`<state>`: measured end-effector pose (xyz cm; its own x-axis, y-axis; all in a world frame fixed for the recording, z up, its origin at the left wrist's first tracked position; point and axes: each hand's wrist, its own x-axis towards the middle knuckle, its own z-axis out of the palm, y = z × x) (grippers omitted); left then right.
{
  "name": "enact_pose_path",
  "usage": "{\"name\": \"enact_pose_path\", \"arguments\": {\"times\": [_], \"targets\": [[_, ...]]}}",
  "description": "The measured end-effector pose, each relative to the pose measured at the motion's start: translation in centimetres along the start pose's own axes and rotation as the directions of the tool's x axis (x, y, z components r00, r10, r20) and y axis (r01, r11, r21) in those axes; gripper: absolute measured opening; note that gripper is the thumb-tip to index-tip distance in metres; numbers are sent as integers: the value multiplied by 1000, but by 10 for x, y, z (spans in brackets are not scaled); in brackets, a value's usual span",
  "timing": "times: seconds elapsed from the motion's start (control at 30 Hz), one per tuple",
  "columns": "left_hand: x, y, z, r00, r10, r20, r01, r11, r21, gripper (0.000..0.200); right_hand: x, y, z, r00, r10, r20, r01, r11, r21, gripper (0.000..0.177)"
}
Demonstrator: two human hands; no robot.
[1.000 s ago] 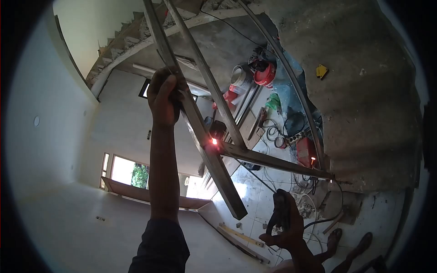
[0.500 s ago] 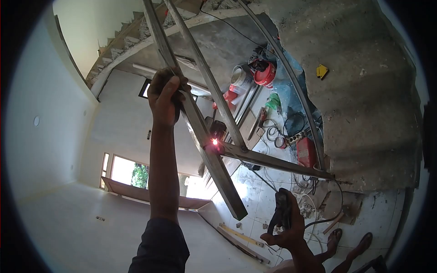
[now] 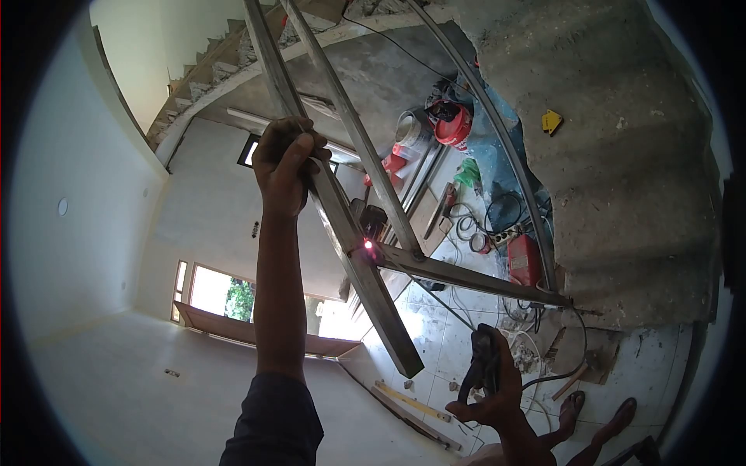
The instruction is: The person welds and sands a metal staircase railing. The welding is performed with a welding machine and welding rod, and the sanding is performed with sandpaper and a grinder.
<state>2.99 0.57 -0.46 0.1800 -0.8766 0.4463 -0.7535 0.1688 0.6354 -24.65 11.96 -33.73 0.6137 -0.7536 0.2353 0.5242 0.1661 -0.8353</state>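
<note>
My left hand [image 3: 289,165] is closed around a long square metal tube [image 3: 336,202] that slants down across the view. Lower right, my right hand [image 3: 501,388] grips a dark welding electrode holder [image 3: 483,363]. A thin electrode [image 3: 449,308] runs from the holder up and left towards the tube joint. A small bright pink glow [image 3: 367,245] shows where a crossbar [image 3: 474,281] meets the tube. Behind the joint is a dark object [image 3: 373,221], partly hidden, whose kind I cannot make out.
Concrete steps [image 3: 622,194] rise at the right, with a yellow welding magnet [image 3: 551,122] on them. Below are a red bucket [image 3: 454,126], a red box-shaped machine [image 3: 524,260] and loose cables [image 3: 466,225]. A hammer [image 3: 579,373] lies near a person's feet [image 3: 571,408].
The glow at the joint looks smaller and pinker. The electrode holder and both hands have barely moved.
</note>
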Motion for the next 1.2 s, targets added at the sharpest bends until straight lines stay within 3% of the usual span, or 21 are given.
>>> {"name": "enact_pose_path", "arguments": {"times": [0.1,0.2,0.33,0.5,0.6,0.63,0.7,0.77,0.83,0.93,0.97,1.03,1.07,1.13,1.2], "targets": [[1,-2,1,1000,29,-10,-30,999,-27,21,0,0,-1,996,82,30,-83,996,43,131],[0,-1,1,1000,19,-13,-19,1000,-13,20,2,-1,0,1000,-4,19,4,1000,-10,132],[-1,0,1,1000,1,-12,-1,1000,-2,21,0,-4,0,991,121,52,-127,984,125,130],[-1,0,2,1000,14,-10,-14,999,35,22,-3,-4,0,985,157,76,-168,972,166,129],[-1,0,1,1000,-4,-24,3,999,-32,23,-3,-1,1,990,121,76,-130,983,127,131],[0,-1,0,1000,-4,-24,3,999,-33,23,-3,5,5,999,14,41,-19,992,127,132],[1,-1,-2,1000,-6,-26,5,999,-39,27,-4,2,1,998,3,66,-9,996,91,133],[1,7,6,998,-10,-67,16,996,91,26,-4,1,-1,997,-9,73,2,996,91,134],[2,4,6,999,-1,-47,3,999,34,27,-3,2,0,998,-23,62,15,992,127,135],[-2,16,10,992,-123,-25,122,991,-47,27,-4,-7,-2,988,112,102,-121,990,79,135],[-3,16,10,986,-163,-16,162,984,-72,28,-4,-7,0,985,142,96,-161,960,231,134],[-1,1,2,1000,-5,-27,7,996,92,22,-3,-1,2,997,47,62,-61,965,254,133],[-2,0,1,999,-25,-33,27,996,82,22,-2,1,3,999,0,44,-11,965,263,133],[-1,-1,3,998,-18,-59,22,997,71,23,5,-6,-3,991,-89,102,77,990,116,133],[0,-1,2,996,-9,-84,14,998,61,24,2,-11,-1,984,160,75,-175,936,304,132]]}}
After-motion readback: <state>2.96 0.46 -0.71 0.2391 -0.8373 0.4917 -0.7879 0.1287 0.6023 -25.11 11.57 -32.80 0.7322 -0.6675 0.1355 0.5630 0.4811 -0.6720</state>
